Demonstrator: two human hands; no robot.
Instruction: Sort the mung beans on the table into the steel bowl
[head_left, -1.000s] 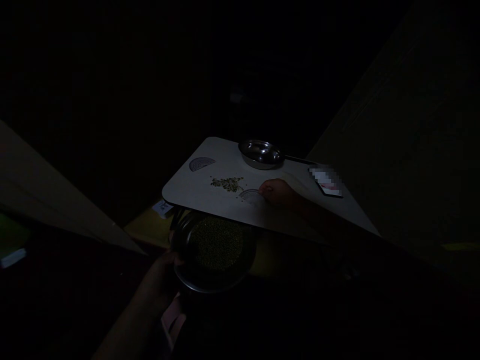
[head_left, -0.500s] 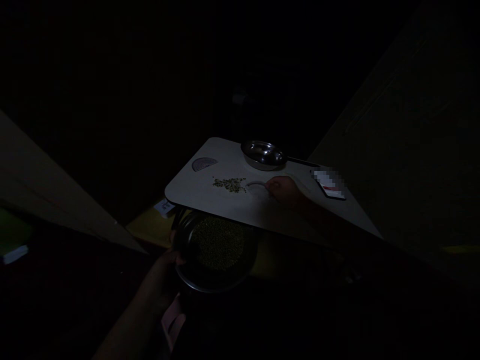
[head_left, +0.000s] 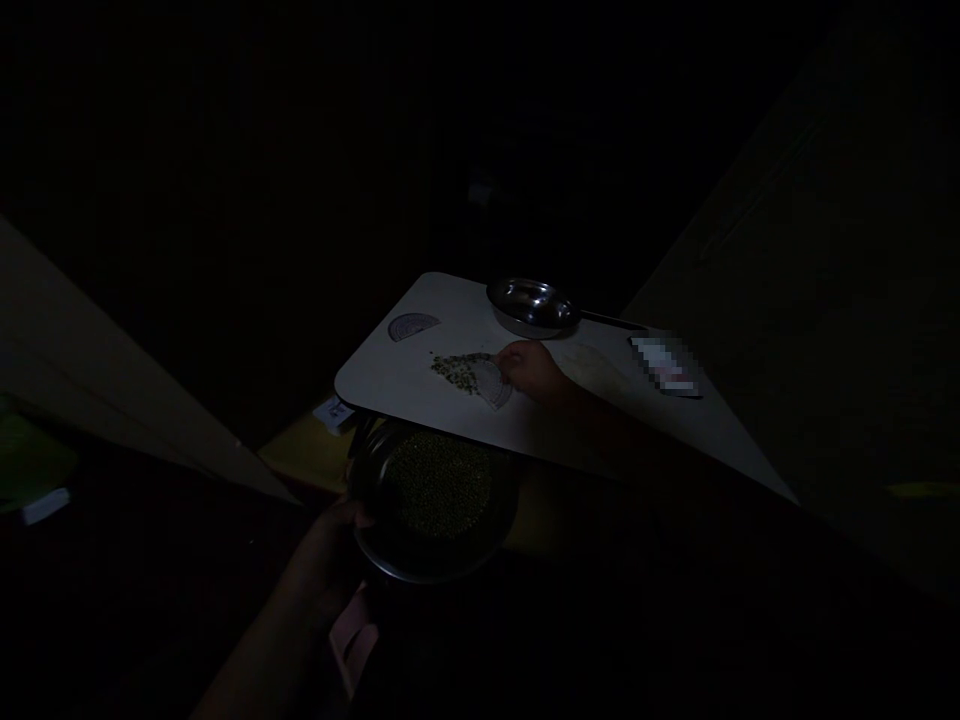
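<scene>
My left hand grips the left rim of a metal bowl, thumb over the edge. Small round green beans cover the bottom of this bowl, which sits just below the table's near edge. On the white table, my right hand pinches a clear half-round protractor by its right side. The protractor's left side touches a small heap of loose green beans. A second protractor lies flat to the left, apart from both hands.
A shiny steel bowl stands at the table's back edge; its inside shows no contents. Toward the right lies a phone-like flat object, its face blurred out. Pale walls flank the table on the left. The room is very dark.
My right hand has moved left with the protractor, tilting it so its flat face shows and pressing against the bean heap, which looks more bunched. My left hand keeps its hold on the bowl.
</scene>
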